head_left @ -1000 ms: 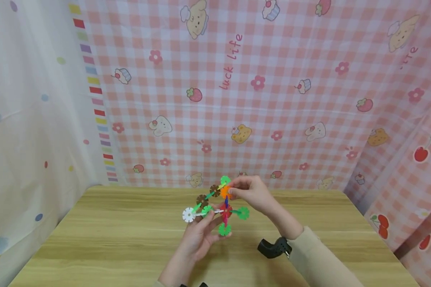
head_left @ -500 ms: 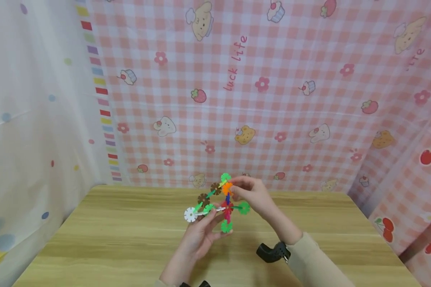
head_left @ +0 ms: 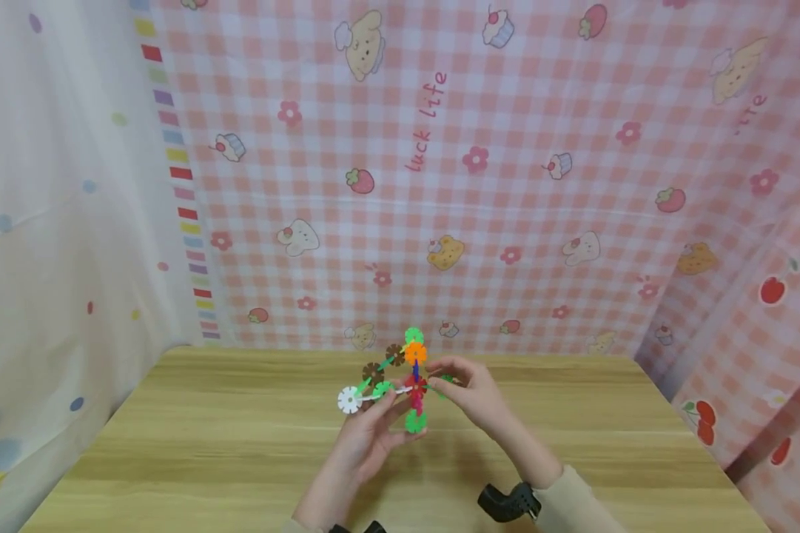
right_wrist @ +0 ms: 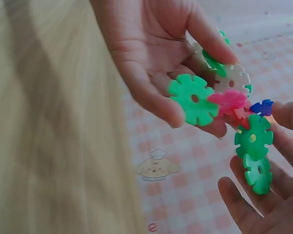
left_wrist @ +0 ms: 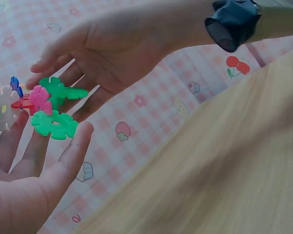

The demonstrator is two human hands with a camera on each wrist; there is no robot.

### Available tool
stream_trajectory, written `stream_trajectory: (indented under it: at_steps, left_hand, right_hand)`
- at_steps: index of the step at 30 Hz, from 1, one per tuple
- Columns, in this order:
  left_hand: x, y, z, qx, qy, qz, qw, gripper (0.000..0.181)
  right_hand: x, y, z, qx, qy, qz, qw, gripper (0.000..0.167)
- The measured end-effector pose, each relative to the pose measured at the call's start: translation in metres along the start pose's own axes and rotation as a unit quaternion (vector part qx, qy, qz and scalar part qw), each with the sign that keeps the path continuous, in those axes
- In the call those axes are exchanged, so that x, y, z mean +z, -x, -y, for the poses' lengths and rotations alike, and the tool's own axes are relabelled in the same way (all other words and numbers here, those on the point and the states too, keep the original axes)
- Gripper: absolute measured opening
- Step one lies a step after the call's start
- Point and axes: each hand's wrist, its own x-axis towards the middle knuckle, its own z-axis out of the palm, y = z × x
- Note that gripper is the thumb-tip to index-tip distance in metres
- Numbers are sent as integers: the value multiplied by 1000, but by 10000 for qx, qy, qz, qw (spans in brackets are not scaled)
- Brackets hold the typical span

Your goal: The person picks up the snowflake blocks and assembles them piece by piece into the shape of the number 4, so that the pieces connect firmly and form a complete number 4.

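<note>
My left hand (head_left: pixel 366 444) holds a joined figure of slotted plastic snowflake discs above the table, thumb by a small green disc (head_left: pixel 382 389). A white disc (head_left: pixel 349 400) ends its left side, brown discs (head_left: pixel 373 373) climb toward a green disc (head_left: pixel 414 337) on top, and an orange disc (head_left: pixel 416 354) stands over a blue one (head_left: pixel 416 370) and a red one (head_left: pixel 417 386). Pink and green discs (right_wrist: pixel 193 99) hang below. My right hand (head_left: pixel 473 389) is beside the right-hand green discs (right_wrist: pixel 254 139), its fingers loosely bent behind them; no pinch shows.
A wood-grain table (head_left: pixel 240 459) lies beneath both hands. Pink checked cloth (head_left: pixel 539 207) hangs behind it and on the right, with white dotted cloth (head_left: pixel 53 281) on the left. A black wrist camera (head_left: pixel 509 502) sits on the right wrist.
My right hand has let go of the orange disc and moved down to the green discs on the right side. The left hand keeps hold of the figure almost in place.
</note>
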Motion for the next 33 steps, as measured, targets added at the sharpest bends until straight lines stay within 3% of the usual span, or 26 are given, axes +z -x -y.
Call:
stream_trajectory:
  at_steps: [5, 16, 25, 33]
  left_hand:
    - [-6, -2, 5, -179, 59, 18, 9998, 17]
    - [-16, -2, 16, -631, 59, -127, 9979, 28]
    - [-22, -3, 25, -885, 385, -802, 9921, 24]
    - [-26, -2, 34, -1008, 536, -1120, 9871, 36]
  right_hand:
    - [6, 9, -10, 22, 143, 84, 9999, 16]
    - [19, 13, -29, 115, 316, -220, 9992, 15]
    - [26, 10, -49, 267, 192, -126, 9994, 17]
    - [34, 12, -66, 558, -147, -190, 9982, 18]
